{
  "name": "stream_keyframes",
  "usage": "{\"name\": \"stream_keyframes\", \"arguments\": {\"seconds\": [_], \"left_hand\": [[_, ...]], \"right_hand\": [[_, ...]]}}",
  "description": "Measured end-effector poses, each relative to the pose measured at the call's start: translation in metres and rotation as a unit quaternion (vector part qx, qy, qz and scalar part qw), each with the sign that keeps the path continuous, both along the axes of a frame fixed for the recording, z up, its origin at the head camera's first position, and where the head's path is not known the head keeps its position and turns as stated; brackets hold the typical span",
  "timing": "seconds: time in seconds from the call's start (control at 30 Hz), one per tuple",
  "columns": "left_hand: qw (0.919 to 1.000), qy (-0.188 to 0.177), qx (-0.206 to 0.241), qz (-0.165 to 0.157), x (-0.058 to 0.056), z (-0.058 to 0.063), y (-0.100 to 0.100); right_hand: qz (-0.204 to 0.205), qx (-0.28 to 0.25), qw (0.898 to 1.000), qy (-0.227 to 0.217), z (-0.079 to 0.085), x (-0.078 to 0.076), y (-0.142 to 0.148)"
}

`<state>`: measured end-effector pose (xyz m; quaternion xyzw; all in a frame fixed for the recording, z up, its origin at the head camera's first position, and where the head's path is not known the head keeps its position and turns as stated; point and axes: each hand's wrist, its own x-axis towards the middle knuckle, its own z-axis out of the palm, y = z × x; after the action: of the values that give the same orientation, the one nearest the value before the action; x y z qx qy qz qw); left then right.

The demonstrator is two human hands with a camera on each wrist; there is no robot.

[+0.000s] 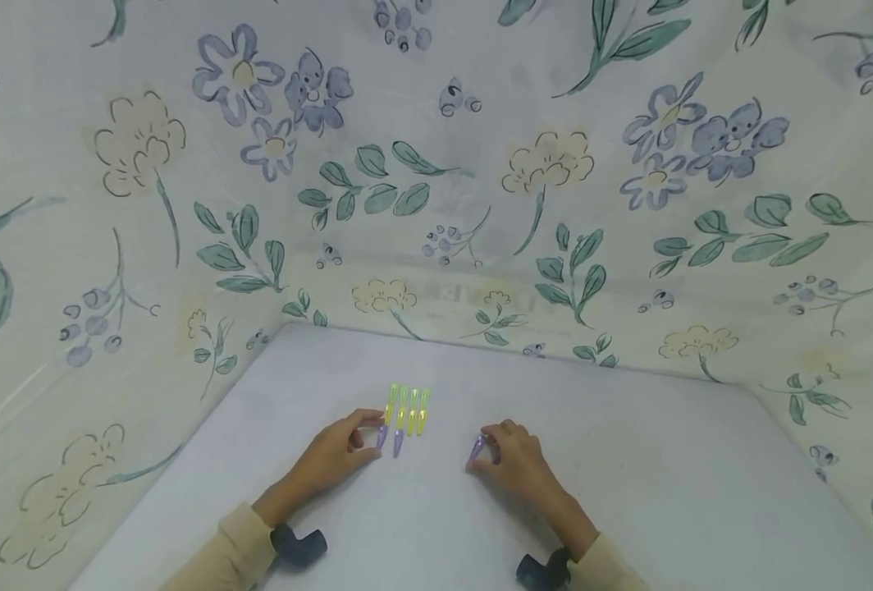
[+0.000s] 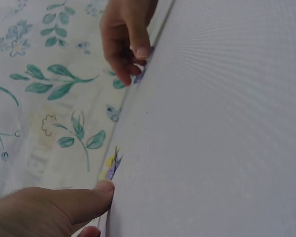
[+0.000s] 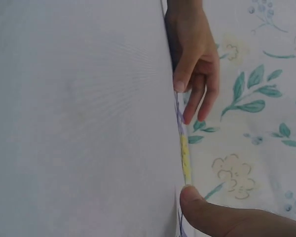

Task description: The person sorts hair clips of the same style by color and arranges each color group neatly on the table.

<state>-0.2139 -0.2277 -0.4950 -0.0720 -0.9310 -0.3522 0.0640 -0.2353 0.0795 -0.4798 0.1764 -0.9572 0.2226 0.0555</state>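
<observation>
Snap hair clips lie in side-by-side columns on the white table: green clips [image 1: 409, 396] at the far end, yellow clips [image 1: 417, 422] below them, then purple. My left hand [image 1: 336, 450] pinches the purple clip [image 1: 381, 436] at the foot of the leftmost column, between thumb and forefinger. Beside it lies a second purple clip [image 1: 398, 443], untouched. To the right of the columns, my right hand [image 1: 516, 460] holds another purple clip [image 1: 477, 447] between thumb and fingers, close to the tabletop. In both wrist views the clips appear edge-on and partly hidden by the thumbs.
The white tabletop [image 1: 628, 476] extends around both hands. Floral sheeting [image 1: 436, 205] rises behind the table and along its sides. Dark bands [image 1: 299, 546] sit at both wrists, by the beige sleeves [image 1: 222, 550].
</observation>
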Motion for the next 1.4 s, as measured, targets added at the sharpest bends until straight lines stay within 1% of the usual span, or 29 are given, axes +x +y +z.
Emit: {"name": "stream_keyframes", "arguments": {"seconds": [0.2, 0.33, 0.43, 0.57, 0.67, 0.87, 1.03, 1.2, 1.3, 1.4], "left_hand": [[0.9999, -0.010, -0.001, 0.003, -0.001, 0.000, 0.000], [1.0000, -0.006, -0.005, 0.002, -0.002, -0.001, -0.001], [1.0000, -0.002, 0.000, -0.003, -0.001, -0.001, -0.001], [0.9999, -0.009, 0.002, -0.004, -0.001, -0.003, -0.001], [0.9999, -0.014, 0.000, -0.003, -0.002, -0.004, -0.002], [0.9998, -0.017, 0.004, -0.008, -0.001, -0.003, -0.002], [0.9998, -0.010, -0.006, -0.016, 0.002, -0.005, -0.003], [0.9996, 0.004, -0.010, -0.024, -0.001, -0.004, -0.003], [0.9996, 0.003, -0.007, -0.026, -0.001, -0.003, -0.004], [0.9993, 0.009, -0.007, -0.036, -0.001, -0.002, -0.003]], "right_hand": [[-0.006, 0.007, 1.000, 0.027, -0.005, 0.001, -0.002], [-0.007, 0.006, 0.999, 0.039, -0.008, 0.002, -0.004], [-0.017, 0.004, 0.999, 0.032, -0.007, 0.004, -0.005], [-0.026, -0.002, 0.999, 0.027, -0.005, 0.007, -0.006], [-0.030, -0.008, 0.999, 0.032, -0.005, 0.009, -0.007], [-0.038, 0.001, 0.998, 0.052, -0.007, 0.011, -0.010], [-0.032, 0.000, 0.998, 0.051, -0.008, 0.013, -0.009], [-0.036, -0.005, 0.998, 0.047, -0.006, 0.011, -0.009], [-0.034, -0.004, 0.998, 0.050, -0.005, 0.010, -0.010], [-0.037, -0.003, 0.998, 0.041, -0.004, 0.010, -0.008]]}}
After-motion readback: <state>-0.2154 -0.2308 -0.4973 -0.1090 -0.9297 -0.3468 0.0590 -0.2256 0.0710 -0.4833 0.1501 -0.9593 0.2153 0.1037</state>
